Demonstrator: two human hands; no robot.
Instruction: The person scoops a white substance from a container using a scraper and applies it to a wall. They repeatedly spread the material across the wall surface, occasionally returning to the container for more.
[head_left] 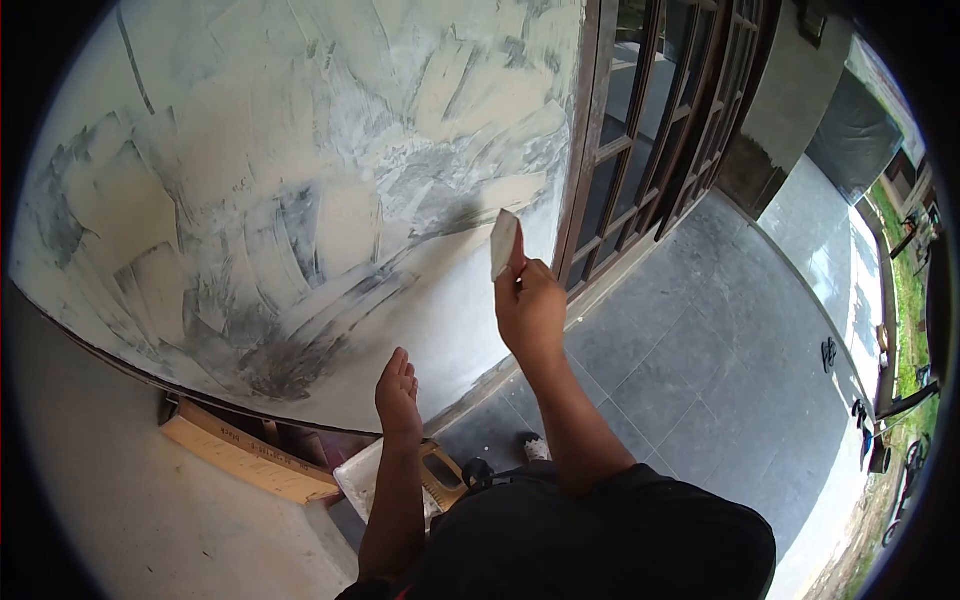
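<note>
Scraper (506, 243): before smeared wall (230, 180), contact unclear; likely light, stiff, maybe slick if wet; hold by handle.
Right hand (531, 308): clamped on scraper's handle.
Left hand (399, 396): fingers out, seemingly gripping nothing, low near wall.

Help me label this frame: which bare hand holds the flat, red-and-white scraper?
The right bare hand, gripping that scraper; the left bare hand looks empty.

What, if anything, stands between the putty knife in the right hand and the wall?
Nothing visible stands between the putty knife, held in the right hand, and the patchy wall. The left hand is raised, but lower and farther left in the picture, clear of it.
</note>
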